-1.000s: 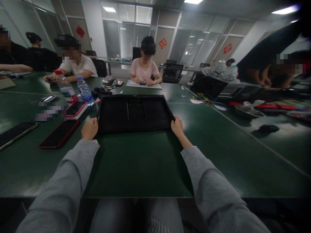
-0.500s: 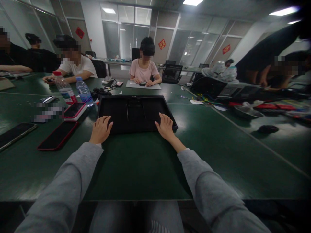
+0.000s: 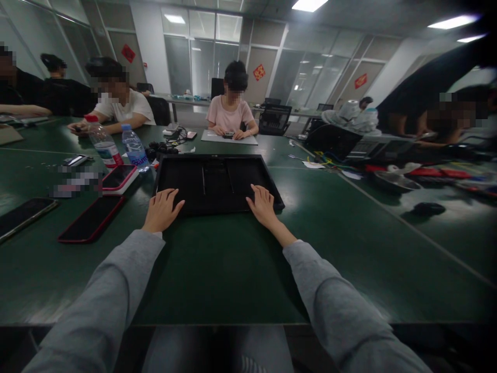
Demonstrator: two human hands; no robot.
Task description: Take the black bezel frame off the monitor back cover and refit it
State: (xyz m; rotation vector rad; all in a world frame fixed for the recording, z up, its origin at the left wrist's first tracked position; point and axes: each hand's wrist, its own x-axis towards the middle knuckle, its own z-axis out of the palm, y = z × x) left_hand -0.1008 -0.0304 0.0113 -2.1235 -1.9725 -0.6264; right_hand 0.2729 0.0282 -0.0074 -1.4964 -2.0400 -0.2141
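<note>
A black, shallow rectangular shell with a raised rim, like a monitor housing, lies flat on the green table. Two thin straight lines run across its inside. My left hand rests at the shell's near left corner, fingers stretched over the rim and thumb apart. At the near right corner, my right hand lies palm down with its fingers spread over the edge. Neither hand is wrapped round anything. Whether the fingertips press on the shell's floor, I cannot tell.
Left of the shell are a red-edged phone, a pink-edged phone on a white box, a dark phone and two bottles. Dark cables lie behind. A pan and a black mouse are rightward. Several people sit around.
My left thumb has spread further from the fingers. My right hand has shifted slightly left along the rim. The shell stays where it was on the table.
</note>
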